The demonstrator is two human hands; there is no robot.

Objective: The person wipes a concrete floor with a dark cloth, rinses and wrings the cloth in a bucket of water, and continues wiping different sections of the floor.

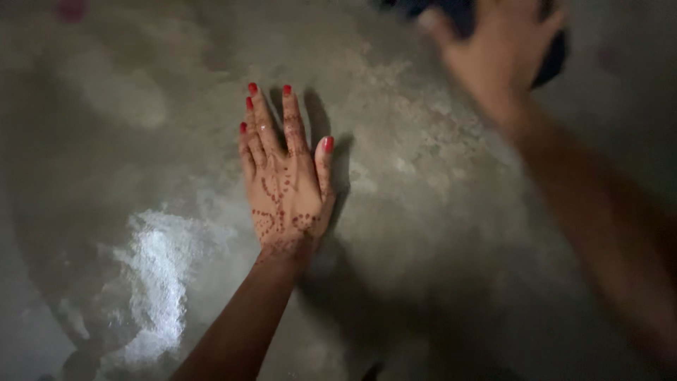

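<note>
A: Head view, dim light. Logged from the left: a bright wet sheen [151,282] is seen low on the grey concrete floor [437,233], left of the forearm.

B: Left hand?

A: The left hand [285,190] is laid flat, palm down, on the floor near the middle of the frame. Fingers are stretched out and close together, pointed up the frame; the thumb is set slightly apart on the right. Red nail polish and reddish-brown henna patterns are noted on its back. Nothing is grasped; the grip is released. A shadow is cast just right of the hand.

B: Surface around it?

A: Rough and mottled, with paler patches above and right of the fingers. Whether it is damp throughout cannot be told.

B: Right hand?

A: The right hand [497,46] is recorded at the upper right, heavily blurred, with the forearm running down to the right edge. It is curled about a dark object [557,56] at the top edge, which shows beside and above the fingers. The object's kind cannot be told; the grip appears clenched on it.

B: Spacing?

A: The two hands are well apart.
</note>
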